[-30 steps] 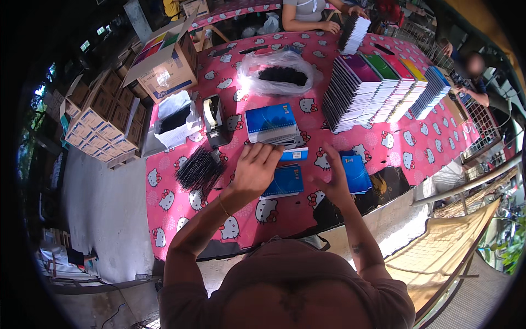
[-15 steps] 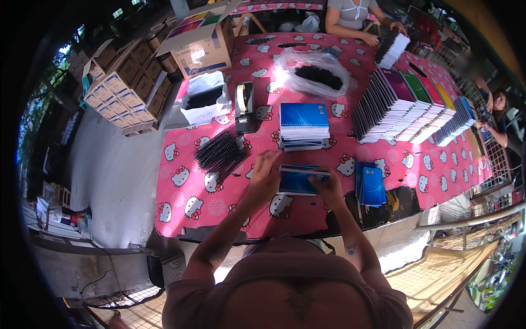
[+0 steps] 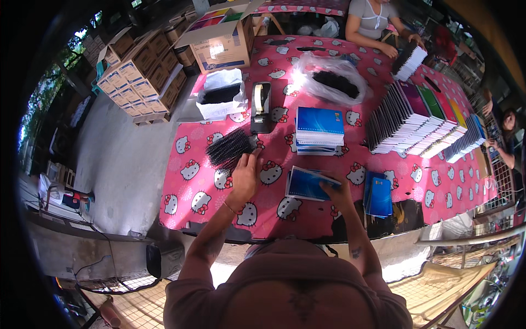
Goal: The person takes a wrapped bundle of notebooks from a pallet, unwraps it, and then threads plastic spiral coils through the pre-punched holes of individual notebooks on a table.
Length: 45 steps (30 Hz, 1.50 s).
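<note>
My left hand (image 3: pixel 245 174) is at the right edge of a loose pile of black plastic spiral coils (image 3: pixel 227 149), its bent fingers pinched together on the end of a coil. My right hand (image 3: pixel 338 192) grips the right side of a blue-covered notebook (image 3: pixel 308 182), thumb across its cover. A white-edged layer shows along the top of this notebook, which is tilted just above the pink tablecloth. Beyond it stands a stack of blue notebooks (image 3: pixel 320 122). To the right of my right hand lie several more blue notebooks (image 3: pixel 379 197), overlapping.
A tape dispenser (image 3: pixel 261 107), a white box of black coils (image 3: pixel 220 98) and a plastic bag (image 3: pixel 329 82) sit farther back. Coil-bound notebooks (image 3: pixel 411 120) rise in rows at right. Cartons (image 3: pixel 139 82) are stacked at left. Across the table, a person (image 3: pixel 372 27) handles notebooks.
My left hand has left the notebook's side and moved left to the coil pile. My right hand keeps its hold on the notebook, now turned slightly. The whole view has shifted.
</note>
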Each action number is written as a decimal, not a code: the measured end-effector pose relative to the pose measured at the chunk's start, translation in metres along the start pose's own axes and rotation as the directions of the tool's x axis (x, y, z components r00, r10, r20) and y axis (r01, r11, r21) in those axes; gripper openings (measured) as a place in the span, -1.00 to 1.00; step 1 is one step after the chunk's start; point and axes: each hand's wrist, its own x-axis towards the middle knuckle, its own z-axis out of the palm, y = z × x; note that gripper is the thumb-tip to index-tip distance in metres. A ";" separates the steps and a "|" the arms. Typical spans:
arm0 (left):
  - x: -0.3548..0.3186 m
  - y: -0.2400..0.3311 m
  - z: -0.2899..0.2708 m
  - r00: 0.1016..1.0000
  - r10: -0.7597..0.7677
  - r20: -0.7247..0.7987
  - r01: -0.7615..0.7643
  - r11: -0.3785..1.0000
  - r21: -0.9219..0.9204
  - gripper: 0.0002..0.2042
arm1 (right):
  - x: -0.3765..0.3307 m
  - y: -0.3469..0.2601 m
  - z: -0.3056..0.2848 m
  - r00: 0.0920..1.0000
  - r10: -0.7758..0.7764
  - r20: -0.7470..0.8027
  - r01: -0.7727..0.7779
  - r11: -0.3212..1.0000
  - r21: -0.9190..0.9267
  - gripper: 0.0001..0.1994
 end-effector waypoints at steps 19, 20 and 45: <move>-0.018 -0.015 0.011 0.989 -0.141 0.035 0.141 0.990 0.005 -0.79 | -0.003 0.011 -0.002 0.998 0.062 0.005 -0.062 0.998 0.033 -0.75; -0.014 -0.015 0.009 0.979 -0.198 0.043 0.199 0.980 -0.012 -0.80 | -0.003 0.013 -0.003 0.999 0.054 -0.004 -0.054 0.998 0.029 -0.75; -0.015 0.101 -0.003 0.942 -0.162 0.293 0.320 0.693 -0.646 -0.55 | -0.004 0.021 -0.006 1.000 -0.010 -0.028 0.012 0.997 0.075 -0.74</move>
